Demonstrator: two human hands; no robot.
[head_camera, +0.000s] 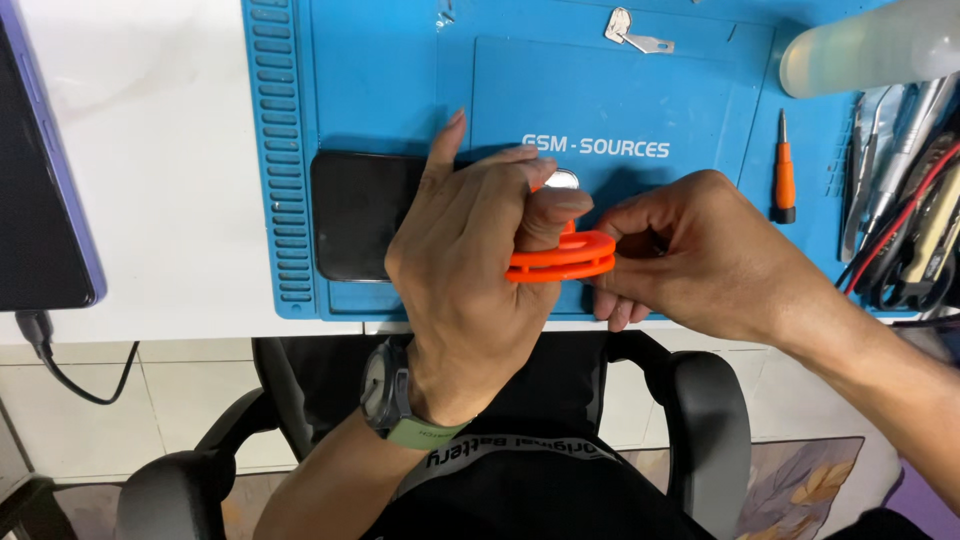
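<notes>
A black phone (358, 215) lies flat on the blue work mat (400, 90), mostly covered by my hands. My left hand (470, 260) grips the orange plastic plier-like tool (562, 255) with thumb and fingers, its index finger pointing up over the phone. My right hand (690, 260) holds the same tool's other end, fingers curled under it. A small round silvery part (562, 179) shows just above my left thumb. The right end of the phone is hidden.
An orange-handled screwdriver (784, 170) stands on the mat's right. Tweezers and cables (900, 200) crowd the right edge. A translucent bottle (870, 45) lies top right, a small metal piece (630, 32) top centre, a dark device (40, 170) at the left.
</notes>
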